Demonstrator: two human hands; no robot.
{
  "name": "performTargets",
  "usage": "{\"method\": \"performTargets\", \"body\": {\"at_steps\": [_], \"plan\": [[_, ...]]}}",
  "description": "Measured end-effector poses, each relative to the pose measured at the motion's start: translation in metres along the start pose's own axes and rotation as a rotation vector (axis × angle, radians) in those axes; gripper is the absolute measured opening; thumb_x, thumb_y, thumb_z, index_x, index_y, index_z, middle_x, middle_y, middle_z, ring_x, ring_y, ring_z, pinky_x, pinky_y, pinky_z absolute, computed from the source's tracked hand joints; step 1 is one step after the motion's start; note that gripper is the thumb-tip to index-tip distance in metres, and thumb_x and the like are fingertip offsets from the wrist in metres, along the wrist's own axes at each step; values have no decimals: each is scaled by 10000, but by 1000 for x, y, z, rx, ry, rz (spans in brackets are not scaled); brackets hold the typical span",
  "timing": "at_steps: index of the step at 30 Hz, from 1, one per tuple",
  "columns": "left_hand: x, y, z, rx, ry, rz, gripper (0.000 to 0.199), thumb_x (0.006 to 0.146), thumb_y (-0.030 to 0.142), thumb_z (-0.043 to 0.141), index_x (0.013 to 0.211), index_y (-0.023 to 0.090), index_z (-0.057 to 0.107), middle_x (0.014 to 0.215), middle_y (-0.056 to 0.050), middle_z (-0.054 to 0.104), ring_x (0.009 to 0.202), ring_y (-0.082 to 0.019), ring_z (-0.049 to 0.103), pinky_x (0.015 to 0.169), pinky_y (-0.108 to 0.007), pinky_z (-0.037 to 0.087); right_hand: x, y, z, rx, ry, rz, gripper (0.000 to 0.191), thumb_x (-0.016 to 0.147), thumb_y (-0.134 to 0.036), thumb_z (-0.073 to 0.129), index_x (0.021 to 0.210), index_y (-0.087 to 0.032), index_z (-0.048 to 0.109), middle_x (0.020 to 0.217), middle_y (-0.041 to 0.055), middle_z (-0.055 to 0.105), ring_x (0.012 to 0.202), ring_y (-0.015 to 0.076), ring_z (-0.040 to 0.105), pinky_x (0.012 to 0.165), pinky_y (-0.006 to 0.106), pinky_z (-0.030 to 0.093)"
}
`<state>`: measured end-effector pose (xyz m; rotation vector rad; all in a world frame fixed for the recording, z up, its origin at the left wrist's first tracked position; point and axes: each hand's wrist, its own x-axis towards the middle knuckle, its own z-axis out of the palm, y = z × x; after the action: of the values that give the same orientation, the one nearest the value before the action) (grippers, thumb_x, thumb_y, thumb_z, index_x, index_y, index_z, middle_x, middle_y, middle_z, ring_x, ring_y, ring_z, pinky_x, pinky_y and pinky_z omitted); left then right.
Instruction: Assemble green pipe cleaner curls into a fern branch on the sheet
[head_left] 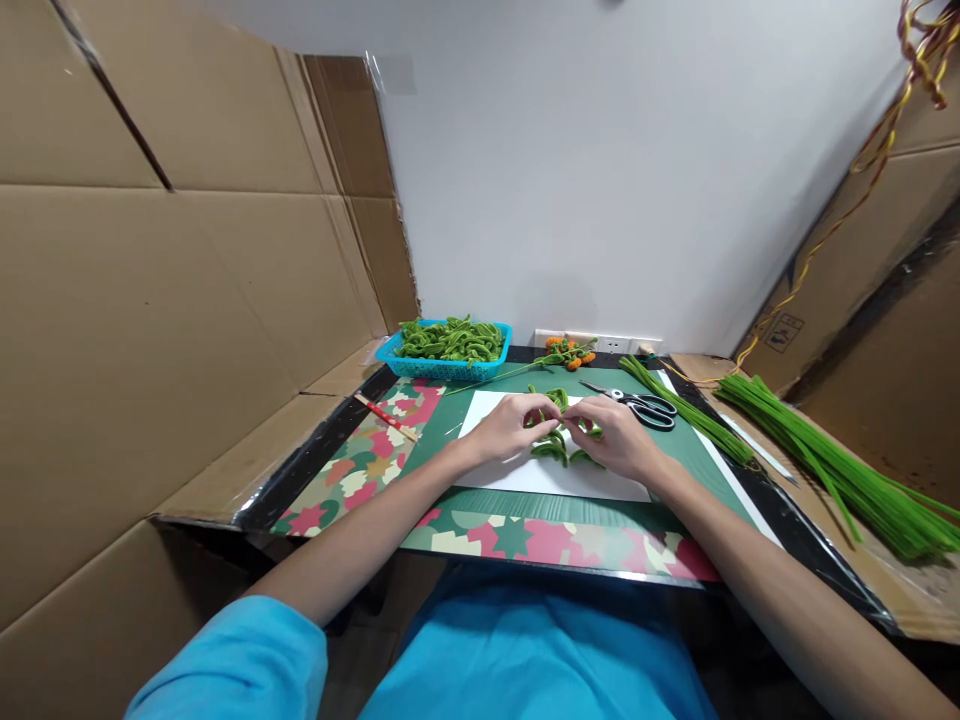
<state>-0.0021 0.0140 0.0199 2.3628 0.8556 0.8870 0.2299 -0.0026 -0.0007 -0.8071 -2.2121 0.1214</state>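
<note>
My left hand (511,428) and my right hand (613,436) meet over a white sheet of paper (495,482), thumbs and fingertips pinched together. Between the fingertips is a small piece of green pipe cleaner, mostly covered by the fingers. Several curled green pipe cleaner pieces (551,449) lie on the paper, under and around the hands. Just beyond my right hand rests a pair of scissors (649,408) with dark handles, its blades pointing left.
A blue basket (390,356) heaped with curled green pieces stands at the back left. Orange-and-green pipe cleaner pieces (574,352) lie by the wall sockets. Long green pipe cleaners (847,470) are bundled at right. A red stick (384,416) lies left. Cardboard walls (187,300) flank the table.
</note>
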Motion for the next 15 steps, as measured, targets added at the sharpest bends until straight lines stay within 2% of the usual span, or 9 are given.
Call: {"method": "performTargets", "body": {"at_steps": [6,11,15], "plan": [[1,-4,0,-40,31,-33,138,966,269,695,1006,167,780,922,-55,781,779,-167,677,698,-262,497,0,1,0,-43,-9,-2,142,1022,-160,574,1012,-213,705,940,77,776,844,226,700,777,334,506],[1,-6,-1,-65,41,-43,138,958,261,701,1004,167,791,949,-62,792,813,-175,694,725,-268,510,-1,1,1,-49,-23,-17,98,1032,-191,598,1010,-224,687,897,55,752,800,208,687,714,299,497],[1,-6,-1,-74,37,-50,169,960,298,710,1018,170,803,939,-62,797,791,-173,688,705,-265,507,-1,2,1,-72,-11,-18,114,1058,-214,570,1041,-225,681,940,69,761,828,214,697,736,308,504]]}}
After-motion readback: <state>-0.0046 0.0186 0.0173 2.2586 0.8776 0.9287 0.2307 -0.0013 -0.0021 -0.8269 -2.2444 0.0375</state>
